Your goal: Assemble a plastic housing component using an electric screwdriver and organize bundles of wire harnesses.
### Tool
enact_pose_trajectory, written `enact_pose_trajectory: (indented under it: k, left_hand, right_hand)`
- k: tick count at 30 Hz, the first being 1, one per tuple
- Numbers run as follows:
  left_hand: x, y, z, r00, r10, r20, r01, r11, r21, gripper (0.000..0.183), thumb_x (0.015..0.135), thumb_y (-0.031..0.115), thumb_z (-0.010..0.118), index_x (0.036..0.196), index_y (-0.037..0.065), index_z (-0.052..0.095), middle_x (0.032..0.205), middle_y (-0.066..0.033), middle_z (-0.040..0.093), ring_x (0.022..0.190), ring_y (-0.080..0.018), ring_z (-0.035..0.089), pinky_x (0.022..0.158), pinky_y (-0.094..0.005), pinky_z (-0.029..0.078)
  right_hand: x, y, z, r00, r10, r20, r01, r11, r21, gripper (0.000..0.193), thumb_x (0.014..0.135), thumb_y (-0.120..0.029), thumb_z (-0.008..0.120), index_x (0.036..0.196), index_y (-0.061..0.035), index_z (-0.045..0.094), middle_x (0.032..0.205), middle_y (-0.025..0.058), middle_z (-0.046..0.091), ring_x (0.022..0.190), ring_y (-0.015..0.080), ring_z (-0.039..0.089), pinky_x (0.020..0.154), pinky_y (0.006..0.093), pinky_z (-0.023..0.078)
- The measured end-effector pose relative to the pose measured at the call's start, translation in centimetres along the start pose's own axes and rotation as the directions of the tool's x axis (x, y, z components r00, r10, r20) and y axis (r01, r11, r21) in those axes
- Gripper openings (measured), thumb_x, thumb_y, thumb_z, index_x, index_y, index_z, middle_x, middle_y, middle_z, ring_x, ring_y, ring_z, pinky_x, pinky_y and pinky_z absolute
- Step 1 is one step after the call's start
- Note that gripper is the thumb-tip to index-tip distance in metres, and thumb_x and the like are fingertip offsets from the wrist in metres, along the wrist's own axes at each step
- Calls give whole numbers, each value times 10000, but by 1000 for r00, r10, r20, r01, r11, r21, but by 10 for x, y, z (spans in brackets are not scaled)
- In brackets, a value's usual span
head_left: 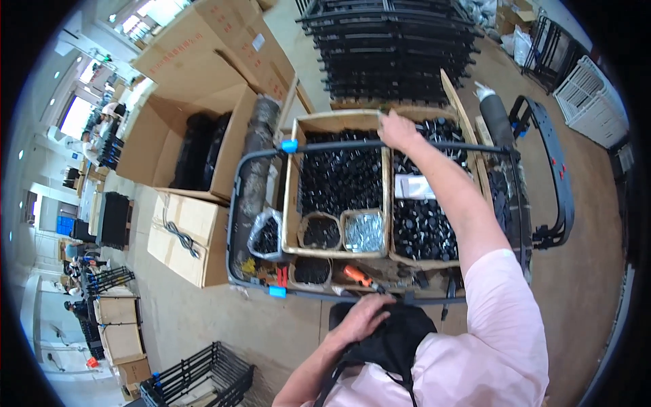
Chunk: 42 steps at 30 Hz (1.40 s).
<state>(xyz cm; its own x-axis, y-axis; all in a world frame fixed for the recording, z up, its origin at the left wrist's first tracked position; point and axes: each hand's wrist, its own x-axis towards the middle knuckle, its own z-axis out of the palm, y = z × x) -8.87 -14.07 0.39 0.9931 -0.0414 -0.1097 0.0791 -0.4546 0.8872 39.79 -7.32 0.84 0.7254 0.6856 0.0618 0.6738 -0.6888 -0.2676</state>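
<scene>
My right arm reaches far over two wooden bins. My right hand (399, 130) is closed near the far end of their divider, beside a black tubular frame (346, 146); what its fingers hold, if anything, is hidden. The frame lies across the bins, with blue clips (289, 146) on its left part. My left hand (365, 317) rests with fingers extended by the frame's near rail, in front of a black apron (400, 336). An orange-handled tool (358, 275) lies just beyond it. Small black parts (339, 169) fill the left bin; black caps (424, 230) fill the right one.
Inside the left bin stands a small tub of silvery fasteners (364, 230). A plastic bag of black parts (266, 235) sits left of it. Open cardboard boxes (183, 136) stand at the left, stacked black frames (397, 54) beyond, and a black rack (196, 380) at lower left.
</scene>
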Motion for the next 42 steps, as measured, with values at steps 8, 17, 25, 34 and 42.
enact_pose_trajectory:
  k: [8, 17, 25, 34, 42]
  left_hand:
    - [6, 2, -5, 988, 104, 110, -92, 990, -109, 387, 983, 115, 645, 1370, 99, 637, 1343, -148, 643, 1285, -370, 579, 1129, -469, 426]
    - [4, -17, 17, 978, -205, -27, 180, 907, -380, 455, 972, 140, 632, 1413, 60, 560, 1323, -152, 632, 1269, -339, 599, 1131, -449, 435]
    - [6, -20, 7, 990, 137, 26, -139, 987, 81, 305, 1034, 156, 655, 1314, 34, 651, 1180, -186, 639, 1099, -364, 617, 970, -494, 464]
    - [-1, -3, -3, 997, 71, -10, -68, 982, 177, 347, 1005, 324, 612, 1213, 57, 685, 995, -197, 703, 957, -376, 690, 780, -506, 519]
    - [22, -19, 0, 943, -172, 283, 206, 974, -97, 603, 953, 433, 744, 1431, 107, 574, 1540, -220, 480, 1294, -433, 575, 1040, -517, 492]
  right_hand:
    - [-8, 4, 6, 991, -134, -21, 135, 988, 69, 276, 949, -253, 693, 1119, -37, 670, 1171, 245, 639, 1071, 441, 696, 930, 539, 571]
    - [10, -9, -15, 965, -107, 240, 155, 969, -192, 306, 833, -143, 696, 1096, -2, 765, 1185, 258, 732, 1146, 378, 717, 971, 462, 592]
    - [-7, 5, -25, 977, -120, 176, 164, 952, -259, 290, 915, -212, 616, 1097, -37, 759, 1093, 182, 778, 1052, 360, 751, 918, 478, 600]
    - [2, -3, -37, 966, 41, 253, 32, 960, -278, 434, 901, -371, 649, 998, 29, 790, 1061, 242, 775, 1108, 339, 741, 948, 438, 591]
    - [9, -20, -34, 965, 14, 261, 90, 920, -381, 423, 961, -336, 557, 1127, -30, 797, 1227, 204, 750, 1170, 355, 717, 999, 436, 568]
